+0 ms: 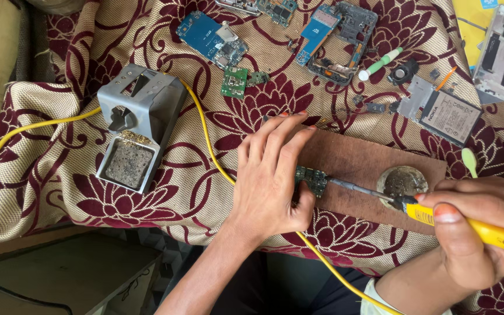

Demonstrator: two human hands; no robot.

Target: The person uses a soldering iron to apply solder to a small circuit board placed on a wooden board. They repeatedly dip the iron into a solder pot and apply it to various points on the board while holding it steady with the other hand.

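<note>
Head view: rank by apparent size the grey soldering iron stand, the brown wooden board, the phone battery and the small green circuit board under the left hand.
1. brown wooden board
2. grey soldering iron stand
3. phone battery
4. small green circuit board, partly hidden by the left hand, so its full size is unsure.
</note>
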